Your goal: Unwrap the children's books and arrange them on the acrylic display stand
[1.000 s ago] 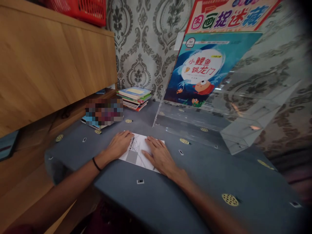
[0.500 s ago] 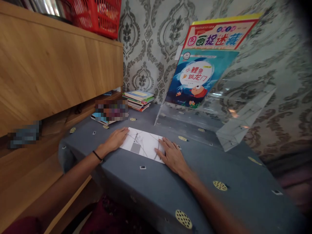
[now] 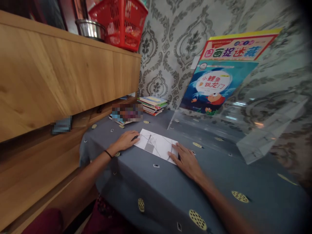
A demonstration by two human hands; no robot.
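Step in hand, likely: flattening white booklet [image 3: 157, 145] on surface [image 3: 170, 191]. Left hand [image 3: 126, 140] and right hand [image 3: 186, 160] spread flat on booklet's opposite ends. Next needs gripping an edge.

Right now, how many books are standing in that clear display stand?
2: a blue-covered book in front, and a red-and-yellow book behind it, both leaning in the clear stand. Others may be hidden behind.

Tablecloth [image 3: 219, 175]: slate grey, scattered yellow dotted discs. Booklet [image 3: 157, 144]: white, grey square, thin crossing lines. Far basket [image 3: 119, 21]: red. Wallpaper [image 3: 170, 42]: grey damask. Front book in the stand [image 3: 214, 87]: blue cover, what appears to be an orange fish. Left cabinet [image 3: 60, 74]: light wood grain.
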